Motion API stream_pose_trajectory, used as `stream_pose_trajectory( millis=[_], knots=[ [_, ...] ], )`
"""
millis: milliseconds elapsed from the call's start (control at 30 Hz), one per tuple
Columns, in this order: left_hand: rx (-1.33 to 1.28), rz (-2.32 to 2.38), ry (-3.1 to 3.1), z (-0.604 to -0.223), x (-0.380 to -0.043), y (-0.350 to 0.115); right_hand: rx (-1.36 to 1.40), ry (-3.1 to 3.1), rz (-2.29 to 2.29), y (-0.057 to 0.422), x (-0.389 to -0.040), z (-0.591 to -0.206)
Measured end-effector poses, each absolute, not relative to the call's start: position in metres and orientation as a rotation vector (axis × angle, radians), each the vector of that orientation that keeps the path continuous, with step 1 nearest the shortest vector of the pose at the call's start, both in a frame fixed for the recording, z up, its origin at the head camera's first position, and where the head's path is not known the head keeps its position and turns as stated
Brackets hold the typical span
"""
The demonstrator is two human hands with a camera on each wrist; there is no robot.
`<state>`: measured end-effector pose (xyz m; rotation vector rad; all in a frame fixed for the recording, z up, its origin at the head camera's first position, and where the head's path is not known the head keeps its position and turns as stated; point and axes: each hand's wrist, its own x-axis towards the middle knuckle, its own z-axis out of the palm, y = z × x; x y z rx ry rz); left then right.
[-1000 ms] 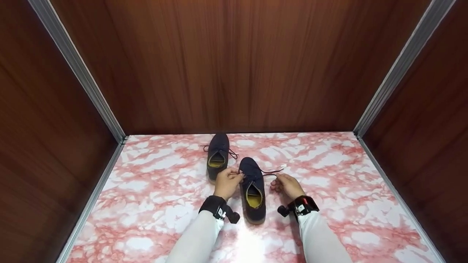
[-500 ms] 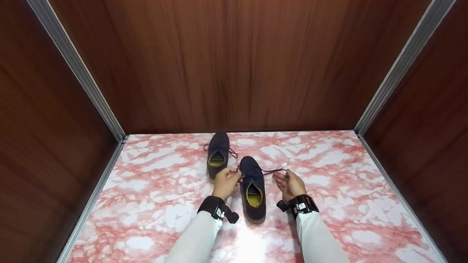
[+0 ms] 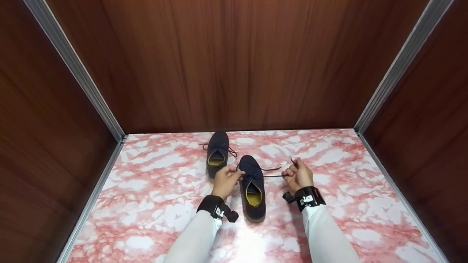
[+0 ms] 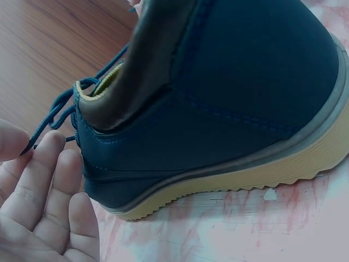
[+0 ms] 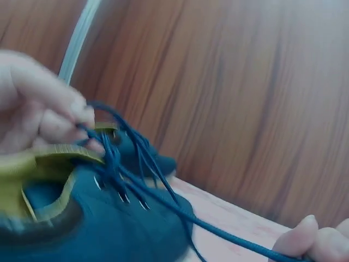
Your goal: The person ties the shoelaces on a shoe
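A dark navy lace-up shoe point(image 3: 251, 162) with a yellow lining stands upright between my hands, its toe pointing away. At its left side my left hand point(image 3: 224, 182) pinches a blue shoelace point(image 4: 37, 130) between thumb and fingertips, close to the knot. Off to the right, my right hand point(image 3: 299, 178) grips another stretch of shoelace point(image 5: 218, 226), drawn straight out from the shoe. One more loose lace strand point(image 3: 271, 169) trails to the right of the shoe. The right wrist view shows the laces bunched above the eyelets.
The matching shoe point(image 3: 218, 140) stands farther back and to the left, its laces tied in a bow. Red-and-white marbled surface point(image 3: 164, 190) lies underneath. Brown wood-grain panels point(image 3: 234, 65) rise at the back and both sides, with grey metal strips point(image 3: 82, 75) at the corners.
My right hand has let its fingers open, then taken a fresh grip on the shoelace and moved right and slightly away, drawing it straight. My left hand stays at the shoe.
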<state>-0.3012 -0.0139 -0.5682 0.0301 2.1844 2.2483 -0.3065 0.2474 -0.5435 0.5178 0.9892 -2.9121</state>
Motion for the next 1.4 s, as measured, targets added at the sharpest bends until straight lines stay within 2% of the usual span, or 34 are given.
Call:
stream_pose_trajectory(
  millis=[400,633,1033,1400],
  knots=[
    [0.139,2.283,2.098,-0.554,-0.302,-0.009,0.081,1.503,-2.706,0.247,-0.31,-0.545],
    [0.225,2.379,1.91,-0.539,-0.302,-0.006,0.167,1.589,-2.594,0.239,-0.307,-0.542],
    [0.099,2.559,1.68,-0.532,-0.304,-0.005,0.091,1.6,-2.528,0.229,-0.307,-0.523],
    [0.072,2.565,1.668,-0.536,-0.305,-0.011,0.112,1.728,-2.53,0.243,-0.31,-0.519]
  ],
)
